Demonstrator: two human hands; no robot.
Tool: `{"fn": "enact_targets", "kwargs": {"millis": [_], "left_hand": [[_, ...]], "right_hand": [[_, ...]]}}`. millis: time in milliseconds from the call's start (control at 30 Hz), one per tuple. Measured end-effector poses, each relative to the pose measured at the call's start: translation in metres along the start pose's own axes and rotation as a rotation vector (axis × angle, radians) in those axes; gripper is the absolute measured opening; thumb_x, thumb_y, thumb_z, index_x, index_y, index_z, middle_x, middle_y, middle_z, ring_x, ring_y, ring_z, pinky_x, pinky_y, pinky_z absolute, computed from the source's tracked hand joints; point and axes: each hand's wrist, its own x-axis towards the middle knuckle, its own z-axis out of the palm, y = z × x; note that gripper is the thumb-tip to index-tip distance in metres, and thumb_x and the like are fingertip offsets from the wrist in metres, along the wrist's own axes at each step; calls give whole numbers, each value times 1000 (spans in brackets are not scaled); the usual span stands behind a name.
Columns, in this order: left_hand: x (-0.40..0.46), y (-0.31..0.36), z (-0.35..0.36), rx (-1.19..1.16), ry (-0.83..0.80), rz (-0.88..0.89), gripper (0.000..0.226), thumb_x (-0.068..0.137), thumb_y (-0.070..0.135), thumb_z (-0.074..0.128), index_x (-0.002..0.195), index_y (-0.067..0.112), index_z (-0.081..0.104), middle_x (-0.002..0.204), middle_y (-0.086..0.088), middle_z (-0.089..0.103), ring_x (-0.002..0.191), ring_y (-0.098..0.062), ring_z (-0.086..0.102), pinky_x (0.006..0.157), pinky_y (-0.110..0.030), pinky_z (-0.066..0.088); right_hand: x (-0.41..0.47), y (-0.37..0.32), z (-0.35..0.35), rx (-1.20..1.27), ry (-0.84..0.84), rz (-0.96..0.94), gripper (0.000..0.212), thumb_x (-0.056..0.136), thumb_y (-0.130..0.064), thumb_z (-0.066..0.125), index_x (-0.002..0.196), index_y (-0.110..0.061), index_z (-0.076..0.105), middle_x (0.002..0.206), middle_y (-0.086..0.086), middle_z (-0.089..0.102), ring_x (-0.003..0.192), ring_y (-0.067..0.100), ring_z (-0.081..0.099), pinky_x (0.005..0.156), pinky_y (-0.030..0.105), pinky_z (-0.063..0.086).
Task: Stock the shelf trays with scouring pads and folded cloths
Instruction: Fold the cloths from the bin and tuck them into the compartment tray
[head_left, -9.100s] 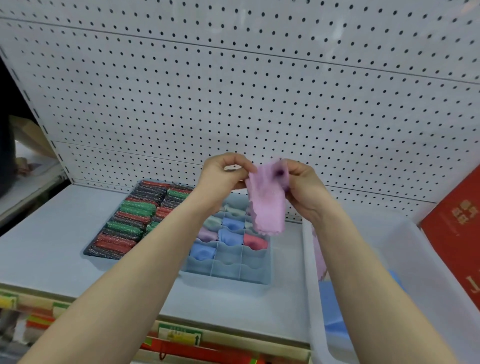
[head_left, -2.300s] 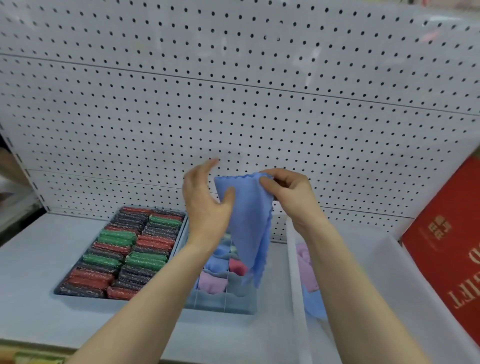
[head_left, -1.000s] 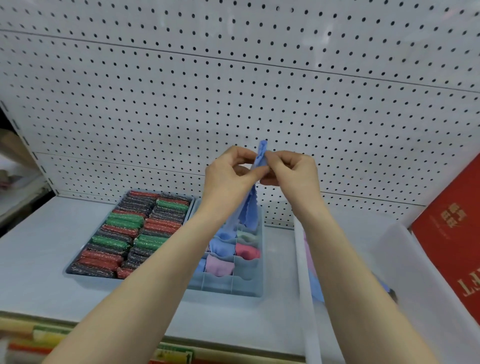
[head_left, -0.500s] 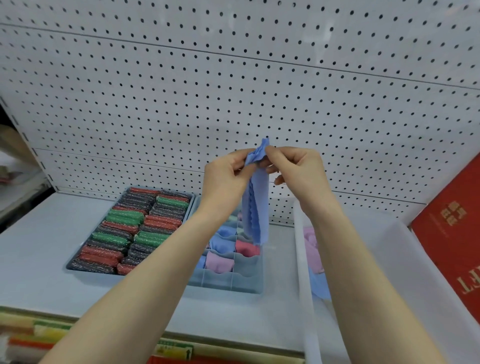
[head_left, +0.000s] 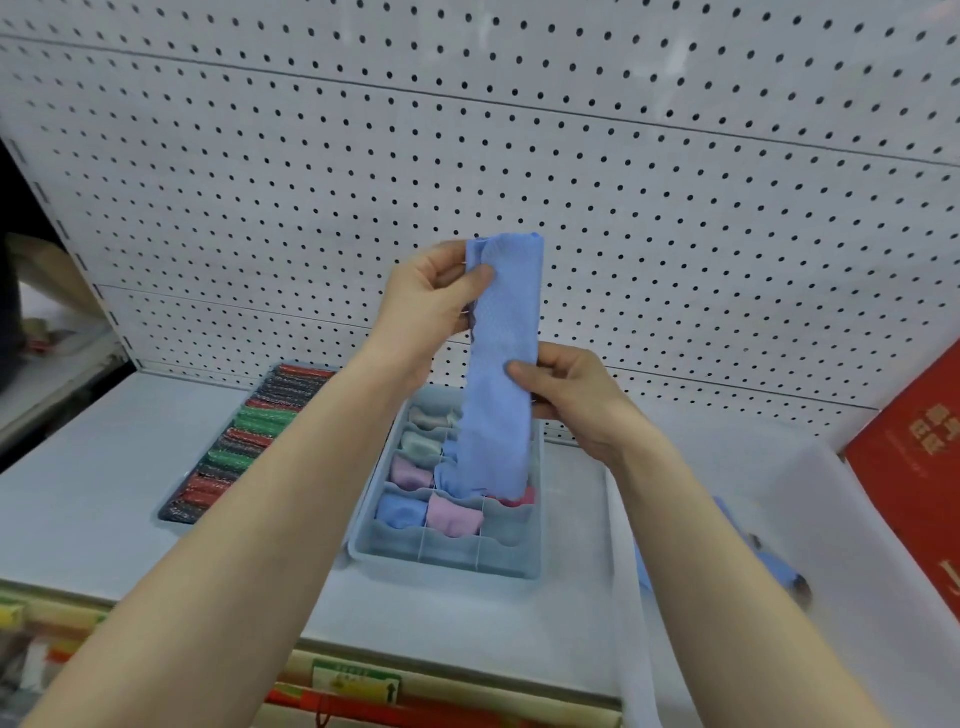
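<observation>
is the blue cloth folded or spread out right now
Folded lengthwise: the blue cloth hangs as a narrow strip, left hand pinching its top, right hand gripping the middle.

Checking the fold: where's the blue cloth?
Head view, centre: the blue cloth hangs between left hand and right hand, above the divided tray.

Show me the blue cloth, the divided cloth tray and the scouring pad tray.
blue cloth (head_left: 501, 374), head view, middle of the hanging strip
divided cloth tray (head_left: 447, 558), head view, front wall
scouring pad tray (head_left: 169, 514), head view, front left corner
</observation>
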Motion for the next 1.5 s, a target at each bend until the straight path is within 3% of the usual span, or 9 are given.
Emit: {"fn": "enact_targets", "kwargs": {"millis": [200,400,600,700,1000,1100,1267,1367,1500], "left_hand": [[-19,-53,-10,192,-136,-386,31,90,13,67,120,5,65,109,-13,71,91,-21,69,88,-38,58],[-21,-69,-8,90,-50,-325,18,88,-1,66,91,15,71,79,-2,55,63,-15,61,63,-24,58],[-19,-57,0,-83,-33,-212,35,89,-7,58,73,18,77,76,-1,74,69,-14,70,66,-21,56],[-22,-54,5,-184,-102,-291,18,94,12,58,103,17,72,90,-2,73,80,-20,70,75,-31,58],[-28,-55,0,13,18,-292,11,89,14,68,99,10,65,101,-10,70,93,-29,66,86,-49,53],[-27,-51,1,48,67,-258,16,89,18,69,99,8,62,101,-15,67,88,-27,64,90,-50,52],[-28,-48,-4,-79,-19,-441,28,97,37,56,102,10,62,94,-7,72,76,-19,70,65,-31,58],[-30,-51,-5,-154,-35,-473,23,97,15,57,114,-1,59,101,-16,70,77,-21,69,64,-27,60],[-32,-54,-3,-273,-9,-495,19,95,6,58,111,-5,58,95,-17,69,75,-20,69,61,-23,58]], "right_hand": [[-5,1,-3,20,20,76,27,97,-4,56,123,-4,63,112,23,70,105,43,67,94,60,50],[-8,8,-10,-10,38,42,28,97,-5,54,121,-14,67,105,12,75,87,23,72,69,29,57],[-9,-5,-15,-74,47,-181,51,82,21,40,67,-12,76,83,6,73,79,19,66,70,28,51],[-8,-9,-15,-133,91,-252,60,76,23,35,55,-21,71,80,8,68,77,17,59,71,26,45],[-13,-6,-7,306,12,20,34,95,-13,48,125,-22,59,115,9,68,90,33,70,82,42,58],[-15,7,1,84,10,95,52,90,-26,69,137,-20,46,105,17,72,85,35,69,84,54,55],[-16,10,0,121,80,-45,37,91,4,58,115,-24,59,88,15,68,70,22,67,61,30,57],[-17,10,-5,77,17,-132,39,90,15,45,97,-16,68,92,4,72,79,18,68,72,27,54],[-23,8,-9,-65,-180,-197,43,85,14,61,117,-15,68,113,5,71,103,20,68,83,26,54]]}}
